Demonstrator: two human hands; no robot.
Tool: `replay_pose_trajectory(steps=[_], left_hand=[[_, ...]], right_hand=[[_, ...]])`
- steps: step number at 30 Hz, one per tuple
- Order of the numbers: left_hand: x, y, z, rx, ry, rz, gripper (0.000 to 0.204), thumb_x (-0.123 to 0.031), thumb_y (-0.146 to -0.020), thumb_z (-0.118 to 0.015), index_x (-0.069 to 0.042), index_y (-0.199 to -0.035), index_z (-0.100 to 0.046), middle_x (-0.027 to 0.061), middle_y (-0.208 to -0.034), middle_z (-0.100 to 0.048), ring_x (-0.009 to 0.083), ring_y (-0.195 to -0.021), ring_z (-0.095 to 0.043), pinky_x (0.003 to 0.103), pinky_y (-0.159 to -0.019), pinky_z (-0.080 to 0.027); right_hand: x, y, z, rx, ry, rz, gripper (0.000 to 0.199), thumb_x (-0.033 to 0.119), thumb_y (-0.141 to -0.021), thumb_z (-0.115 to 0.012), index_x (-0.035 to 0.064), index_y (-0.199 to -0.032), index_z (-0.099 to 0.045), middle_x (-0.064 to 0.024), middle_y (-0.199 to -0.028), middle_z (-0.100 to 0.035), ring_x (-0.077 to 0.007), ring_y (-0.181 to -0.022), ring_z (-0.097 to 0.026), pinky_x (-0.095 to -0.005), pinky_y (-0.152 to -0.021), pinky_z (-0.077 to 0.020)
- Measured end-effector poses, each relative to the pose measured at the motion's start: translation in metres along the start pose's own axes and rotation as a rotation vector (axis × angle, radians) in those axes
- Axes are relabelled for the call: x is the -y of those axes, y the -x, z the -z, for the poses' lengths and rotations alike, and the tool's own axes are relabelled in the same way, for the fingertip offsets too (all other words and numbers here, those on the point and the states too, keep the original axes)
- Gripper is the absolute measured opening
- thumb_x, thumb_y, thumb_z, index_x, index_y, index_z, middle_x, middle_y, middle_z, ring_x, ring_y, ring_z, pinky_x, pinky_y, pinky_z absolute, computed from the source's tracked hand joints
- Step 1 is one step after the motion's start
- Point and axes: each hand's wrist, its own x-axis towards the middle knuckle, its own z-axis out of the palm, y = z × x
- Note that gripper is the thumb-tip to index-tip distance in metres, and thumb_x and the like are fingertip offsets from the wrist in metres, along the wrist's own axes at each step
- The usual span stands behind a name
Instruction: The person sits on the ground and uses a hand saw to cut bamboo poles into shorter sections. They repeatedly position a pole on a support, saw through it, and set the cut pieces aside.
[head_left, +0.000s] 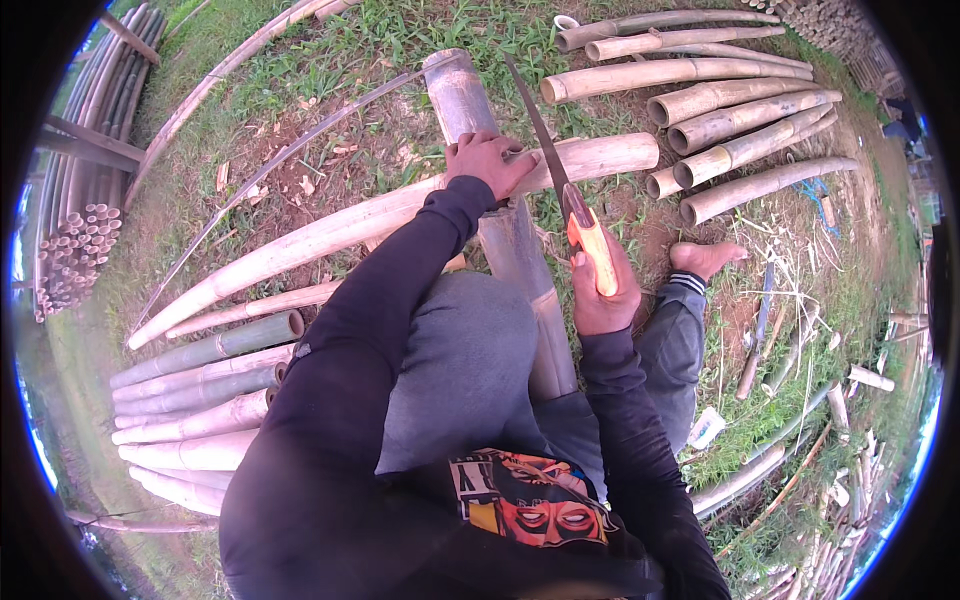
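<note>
a: where are the hands?
b: the left hand (487, 160) lies palm down, fingers curled, on a long pale bamboo pole (330, 235) that runs across the ground from lower left to upper right. it presses on the pole just where this one crosses a thicker bamboo pole (515, 250) running away from the person, between the knees.
a: and the right hand?
b: the right hand (603, 290) is closed tight round the orange handle of a long knife (560, 175). the dark blade points up and away, its tip toward the far side of the ground, and it passes just beside the left hand's fingers, over the long pale pole.
a: what else lies about?
b: a stack of cut bamboo lengths (730, 130) at the upper right of the ground, another stack of lengths (200, 400) at the lower left, and a bundle of thin canes (75, 255) at the left edge. a thin split strip (290, 150) curves over the grass. the person's bare foot (705, 257) rests on the soil to the right of the knife hand.
</note>
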Motion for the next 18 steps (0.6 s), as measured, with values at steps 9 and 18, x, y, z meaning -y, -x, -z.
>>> replay_pose_trajectory(steps=[9,18], left_hand=[[0.096,0.076,0.091,0.297,-0.585,0.012,0.085,-0.054,-0.078,-0.084,-0.014,-0.146,-0.053,0.0200,-0.133,-0.068,0.0433,-0.121,-0.069,0.059,-0.109,-0.050],[0.090,0.076,0.089,0.267,-0.533,0.069,0.060,-0.045,-0.080,-0.083,-0.012,-0.124,-0.059,0.0206,-0.110,-0.074,0.0409,-0.103,-0.075,0.053,-0.090,-0.059]], right_hand=[[0.023,-0.008,0.002,0.026,-0.018,-0.073,0.045,0.008,-0.102,-0.069,-0.0050,-0.145,-0.061,-0.0130,-0.126,-0.073,-0.0152,-0.108,-0.069,-0.0310,-0.094,-0.0564],[0.042,0.071,0.036,-0.016,0.094,-0.013,0.049,0.009,-0.102,-0.068,-0.0089,-0.147,-0.056,-0.0224,-0.133,-0.071,-0.0243,-0.117,-0.072,-0.0362,-0.099,-0.0584]])
